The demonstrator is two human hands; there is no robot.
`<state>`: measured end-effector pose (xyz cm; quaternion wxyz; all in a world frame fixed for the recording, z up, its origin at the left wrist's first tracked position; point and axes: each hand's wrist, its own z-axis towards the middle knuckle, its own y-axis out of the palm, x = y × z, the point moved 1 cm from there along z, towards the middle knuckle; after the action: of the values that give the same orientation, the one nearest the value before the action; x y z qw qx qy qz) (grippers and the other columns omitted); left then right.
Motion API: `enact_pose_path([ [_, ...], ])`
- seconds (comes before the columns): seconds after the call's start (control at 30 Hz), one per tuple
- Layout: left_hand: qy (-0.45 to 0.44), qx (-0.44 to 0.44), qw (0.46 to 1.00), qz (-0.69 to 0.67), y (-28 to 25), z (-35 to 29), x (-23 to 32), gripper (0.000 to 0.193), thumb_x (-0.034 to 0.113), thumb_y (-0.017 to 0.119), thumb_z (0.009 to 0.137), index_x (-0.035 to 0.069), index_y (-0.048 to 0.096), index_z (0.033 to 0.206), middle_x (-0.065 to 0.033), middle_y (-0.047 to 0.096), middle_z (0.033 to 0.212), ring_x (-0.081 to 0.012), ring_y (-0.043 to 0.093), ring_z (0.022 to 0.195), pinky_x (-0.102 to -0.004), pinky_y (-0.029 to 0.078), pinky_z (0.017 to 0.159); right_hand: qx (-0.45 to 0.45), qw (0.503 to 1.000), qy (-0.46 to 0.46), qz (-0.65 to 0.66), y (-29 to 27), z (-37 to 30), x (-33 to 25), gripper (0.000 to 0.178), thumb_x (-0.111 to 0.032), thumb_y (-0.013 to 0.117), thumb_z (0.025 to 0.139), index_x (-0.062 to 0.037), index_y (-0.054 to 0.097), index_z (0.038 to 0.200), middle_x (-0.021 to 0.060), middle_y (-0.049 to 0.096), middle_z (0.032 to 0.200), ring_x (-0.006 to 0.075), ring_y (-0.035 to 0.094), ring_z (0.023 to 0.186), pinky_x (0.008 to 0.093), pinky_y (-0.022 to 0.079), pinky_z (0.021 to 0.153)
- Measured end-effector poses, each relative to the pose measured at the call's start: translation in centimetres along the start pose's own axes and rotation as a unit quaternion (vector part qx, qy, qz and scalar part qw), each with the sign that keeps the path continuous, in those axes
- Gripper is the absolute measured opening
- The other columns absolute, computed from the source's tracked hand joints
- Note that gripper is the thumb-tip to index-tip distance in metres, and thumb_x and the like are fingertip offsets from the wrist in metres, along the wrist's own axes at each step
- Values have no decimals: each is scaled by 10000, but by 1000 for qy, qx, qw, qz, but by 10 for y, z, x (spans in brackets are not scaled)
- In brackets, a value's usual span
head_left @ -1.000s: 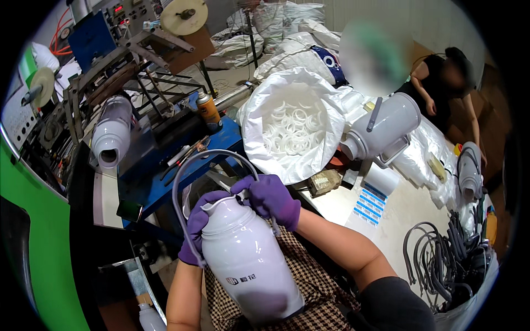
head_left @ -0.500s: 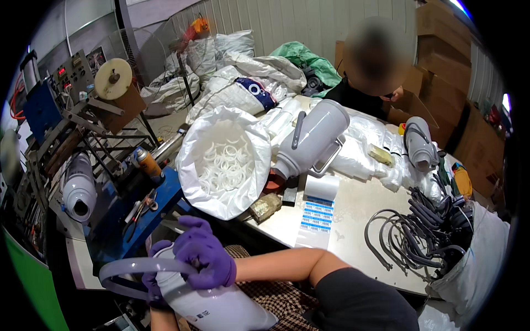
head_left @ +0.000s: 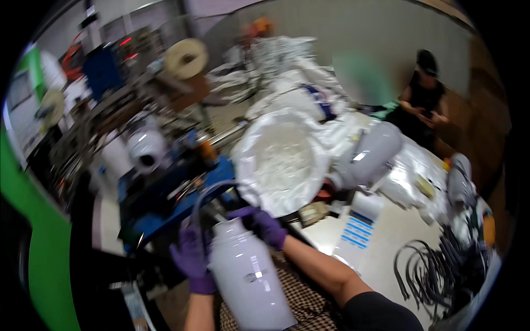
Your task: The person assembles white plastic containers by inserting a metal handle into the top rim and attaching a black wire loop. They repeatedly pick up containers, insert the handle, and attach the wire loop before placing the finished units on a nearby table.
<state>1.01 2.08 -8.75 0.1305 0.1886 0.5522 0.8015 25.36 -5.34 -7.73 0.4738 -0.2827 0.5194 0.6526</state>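
A pale grey thermos flask (head_left: 248, 276) leans upright against my lap, its open neck pointing up and away from me. A curved grey carrying handle (head_left: 212, 189) arches above the neck. On the flask's left side, my left hand (head_left: 192, 259) in a purple glove closes round the lower left end of the handle, beside the shoulder. My right hand (head_left: 266, 227), also purple-gloved, is closed at the handle's right end, by the neck. Motion blur hides the exact finger contact and whether the handle ends sit in the flask.
Ahead stands a white sack (head_left: 281, 165) of pale plastic rings. Another flask (head_left: 370, 151) lies on the table (head_left: 309, 234), near a label roll (head_left: 367, 205) and dark grey handles (head_left: 422, 270). At left are a machine (head_left: 105, 71) and a blue bench (head_left: 221, 171) with tools. A person (head_left: 428, 102) sits beyond.
The view has swung left. The flask has turned from lying slanted to more upright, neck up, and the handle now arches over its neck. My hands have moved to either side of it.
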Motion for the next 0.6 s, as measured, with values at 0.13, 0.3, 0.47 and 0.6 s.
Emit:
enact_pose_path([
  [0.13, -11, -5, 929, 369, 75, 4, -36, 611, 460, 399, 1058, 44, 423, 1506, -208, 561, 1389, -326, 554, 1300, -402, 470, 1072, 75, 981, 29, 174, -6, -20, 8, 346, -255, 468, 1061, -17, 682, 1191, 100, 719, 1110, 192, 664, 1037, 330, 510, 957],
  [0.3, -109, 10, 887, 448, 86, 5, -16, 408, 264, 497, 1064, -13, 580, 1353, -148, 572, 1384, -156, 592, 1195, -284, 479, 1027, 26, 997, -75, -12, 10, -15, 3, 368, -233, 400, 1067, 0, 659, 1187, 101, 709, 1095, 202, 659, 1021, 333, 501, 954],
  [0.47, -71, 8, 935, 348, 78, -7, 8, 355, 242, 483, 1048, -38, 665, 1168, -22, 632, 814, -23, 424, 536, -176, 394, 634, -20, 972, 24, 234, 46, -10, -2, 402, -285, 404, 1061, 5, 652, 1187, 182, 709, 1177, 265, 678, 1081, 378, 516, 987],
  [0.6, -107, 58, 884, 451, 87, -7, 16, 332, 216, 501, 1031, -38, 681, 1146, 45, 528, 624, -24, 418, 540, -179, 366, 584, -3, 985, -15, 173, 27, -8, 19, 512, -426, 421, 1065, 18, 657, 1166, 203, 708, 1184, 320, 667, 1132, 427, 505, 1025],
])
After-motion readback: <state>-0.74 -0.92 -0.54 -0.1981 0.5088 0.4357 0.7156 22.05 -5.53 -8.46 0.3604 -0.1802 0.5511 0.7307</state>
